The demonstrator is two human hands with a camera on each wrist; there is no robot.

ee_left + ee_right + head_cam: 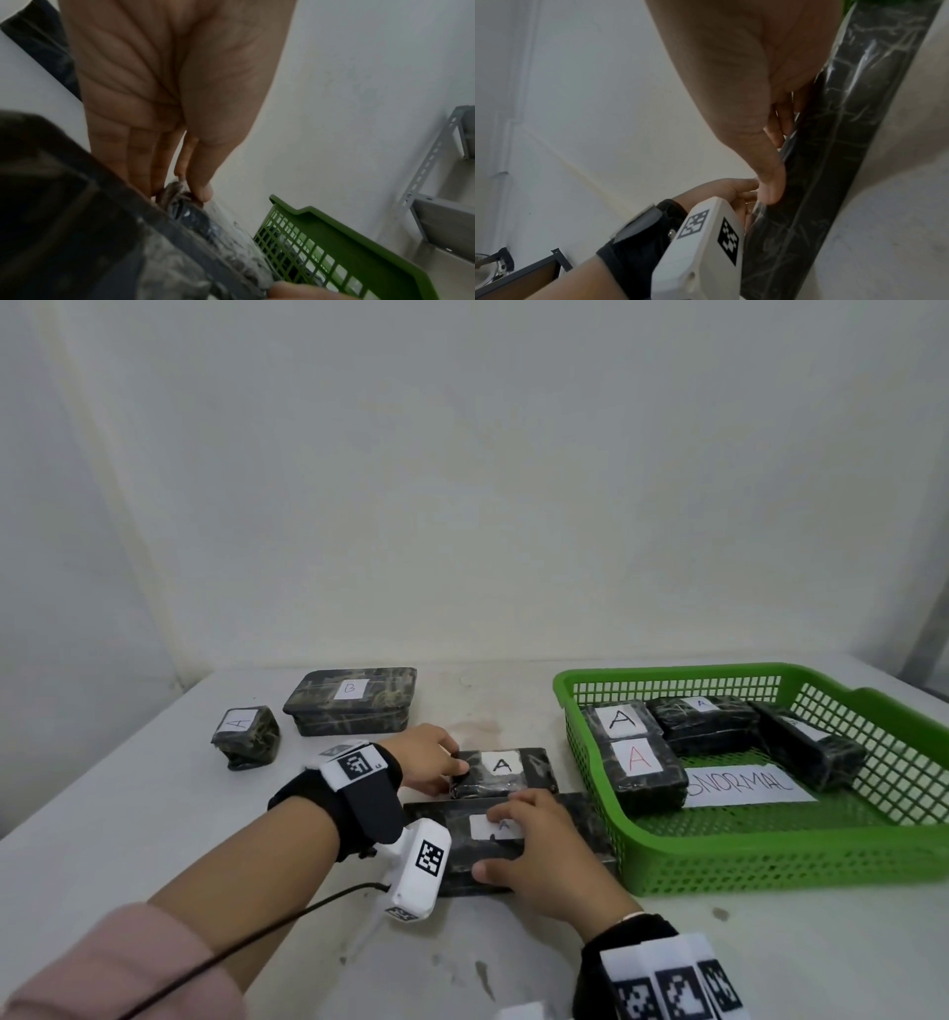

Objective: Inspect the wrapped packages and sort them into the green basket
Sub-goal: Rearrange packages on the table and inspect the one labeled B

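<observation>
A small dark wrapped package marked A [513,770] lies on the table left of the green basket [770,865]. My left hand [452,770] grips its left end; the left wrist view shows thumb and fingers pinching the wrap [180,192]. In front of it lies a larger flat dark package marked A [565,824]. My right hand [490,842] holds this one, fingers on its top and label, thumb against its near side [772,192]. The basket holds several dark packages marked A [642,762] and a paper sign [744,785].
A dark box marked B [354,703] and a small dark cube marked A [246,737] sit at the back left of the white table [154,814]. A wall stands close behind. Grey metal shelving [437,192] is beyond the basket [347,233].
</observation>
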